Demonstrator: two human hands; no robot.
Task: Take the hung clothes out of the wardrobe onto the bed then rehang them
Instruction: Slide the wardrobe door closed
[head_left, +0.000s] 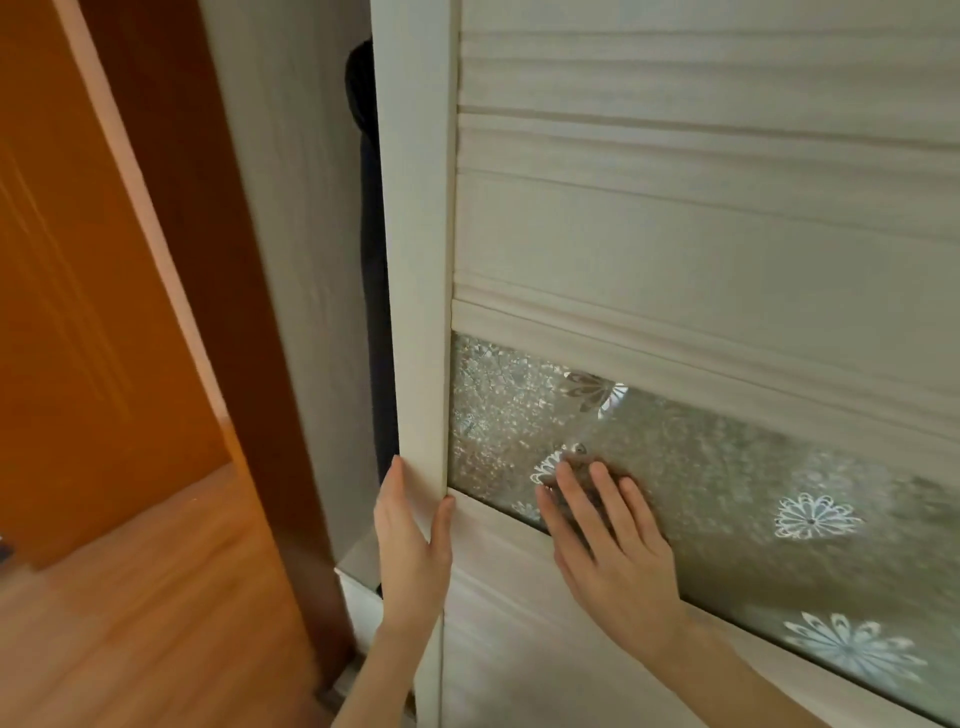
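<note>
Left hand (413, 540): grip pinches wardrobe door (415, 260) edge, for sliding.
Right hand (608, 540): flat on glass panel (727, 467) (bracing), holding nothing.

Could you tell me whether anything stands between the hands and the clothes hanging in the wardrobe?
Yes: the pale wooden wardrobe door stands in front; only a narrow gap at its left edge shows a dark hanging garment. The left hand grips that edge.
</note>
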